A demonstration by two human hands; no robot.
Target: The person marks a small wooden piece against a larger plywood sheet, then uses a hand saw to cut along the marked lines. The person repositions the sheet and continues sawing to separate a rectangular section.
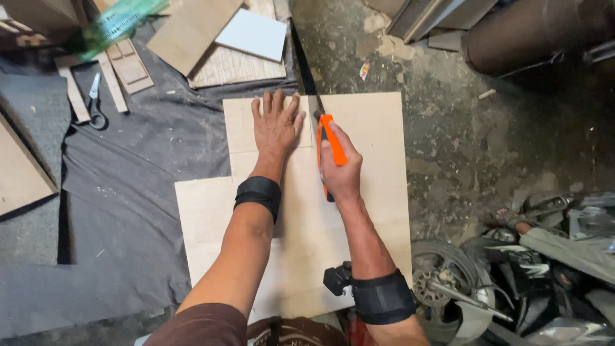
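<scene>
Right hand (339,168) fisted around orange knife (330,150)

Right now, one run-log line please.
left hand: flat on plywood sheet | right hand: gripping orange-handled handsaw | blade at far edge

Right hand (339,168) saws plywood (371,154); left hand (275,125) steadies it.

A rough concrete floor (461,147) carries a dark cloth (141,166); right of the cloth's middle lies a plywood sheet (378,192).
</scene>
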